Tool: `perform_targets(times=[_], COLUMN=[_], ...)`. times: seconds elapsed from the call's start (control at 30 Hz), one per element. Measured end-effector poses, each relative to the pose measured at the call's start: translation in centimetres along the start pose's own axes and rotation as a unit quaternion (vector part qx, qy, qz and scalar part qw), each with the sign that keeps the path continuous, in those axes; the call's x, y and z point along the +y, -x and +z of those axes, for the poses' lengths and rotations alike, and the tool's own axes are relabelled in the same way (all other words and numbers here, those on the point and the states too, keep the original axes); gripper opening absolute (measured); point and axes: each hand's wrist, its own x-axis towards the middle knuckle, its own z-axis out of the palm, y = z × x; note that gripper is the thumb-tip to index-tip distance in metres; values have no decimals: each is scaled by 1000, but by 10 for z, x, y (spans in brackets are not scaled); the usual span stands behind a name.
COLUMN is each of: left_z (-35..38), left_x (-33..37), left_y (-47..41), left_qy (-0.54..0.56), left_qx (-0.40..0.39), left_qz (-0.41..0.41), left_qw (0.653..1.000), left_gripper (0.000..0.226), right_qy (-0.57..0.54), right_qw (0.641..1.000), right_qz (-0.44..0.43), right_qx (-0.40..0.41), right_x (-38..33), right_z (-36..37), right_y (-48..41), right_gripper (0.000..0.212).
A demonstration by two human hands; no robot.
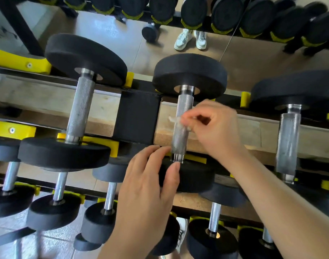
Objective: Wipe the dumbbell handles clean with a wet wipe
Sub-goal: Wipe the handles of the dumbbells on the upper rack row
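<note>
Now R-hand (214, 128) pinches wipe (174, 119), L-hand (150, 180) — flat

Items I log from my remote station:
1. Left grip (150, 186): palm down, four fingers straight and close together, pointing up and right, thumb stretched out beside them.
2. Left forearm (126, 240): bare, rising from the bottom edge near centre.
3. Right grip (216, 128): back of the hand toward me, fingers curled, fingertips and thumb pinching a wet wipe (175, 119).
4. Right forearm (272, 195): bare, slanting in from the lower right edge.
</note>
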Motion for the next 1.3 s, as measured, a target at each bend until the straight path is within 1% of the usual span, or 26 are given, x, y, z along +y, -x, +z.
perform_targets(times=[0.03,0.1,0.13,0.17,0.23,0.27,0.3,0.4,0.43,0.53,0.57,0.67,0.7,0.73,0.8,0.83,0.87,0.93,0.97,1.0,1.03,1.1,1.13,1.23,1.27,1.3], left_z=[-1,-3,-4,-5,-7,-8,-9,-15,-16,-17,-18,-21,-20,-20,-20,-21,-21,-21,-21,-21,-19,-17,-16,-16,-16,-16], left_x=[-1,0,0,1,2,3,4,8,10,14,15,17,18,19,19,18,17,17,17,17,18,20,20,20,21,21], left_y=[0,-1,-1,-1,-1,-1,-2,-8,-10,-12,-13,-12,-14,-16,-21,-24,-27,-30,-30,-29,-29,-27,-27,-29,-30,-32], left_qy=[4,14,15,12,9,13,21,43,47,64,72,91,89,82,58,45,36,30,31,34,39,53,61,69,66,62], left_qx=[-2,-8,-7,-9,-18,-21,-27,-42,-46,-53,-53,-48,-54,-60,-64,-61,-56,-46,-42,-40,-40,-41,-43,-49,-51,-53], left_qz=[-3,-12,-14,-15,-19,-25,-33,-53,-58,-67,-70,-71,-65,-57,-44,-40,-37,-38,-41,-44,-48,-62,-69,-79,-79,-78], left_qw=[1000,1000,1000,1000,1000,999,999,997,996,994,994,992,992,993,995,996,997,998,998,998,997,996,995,993,993,994], left_gripper=[53,51,50,48,44,43,42,41,37,28,26,28,30,33,39,43,46,47,45,43,41,39,39,39,39,38], right_qy=[-3,-6,3,18,34,33,30,28,30,45,56,52,48,46,37,27,17,-3,-3,10,21,1,-20,-87,-101,-118], right_qw=[999,985,977,979,993,996,997,984,985,997,997,984,984,989,998,999,998,990,986,986,991,998,998,985,982,982], right_qz=[8,9,1,-12,-25,-17,-7,-15,-19,-20,-22,-51,-53,-48,-21,-4,6,11,6,-7,-18,0,15,66,77,89], right_qx=[-34,-174,-211,-203,-106,-75,-73,-173,-170,-55,-57,-162,-162,-135,-50,-37,-54,-140,-168,-164,-131,-59,-52,-133,-137,-115], right_x=[-1,-6,-7,-5,-2,-2,-3,-9,-9,-4,-3,-9,-7,-5,-2,-3,-4,-7,-8,-6,-2,1,1,-2,-1,1], right_z=[0,-4,-7,-8,-9,-10,-10,-7,-6,-6,-6,-4,-5,-5,-3,-3,-3,-5,-6,-8,-8,-8,-7,-3,-3,-2], right_y=[4,17,18,13,-1,-4,-2,17,16,0,-1,14,15,11,4,4,10,22,23,18,11,1,4,23,24,21], right_gripper=[5,7,9,9,9,8,7,8,10,10,9,6,6,6,6,6,6,5,4,4,5,4,3,4,5,7])
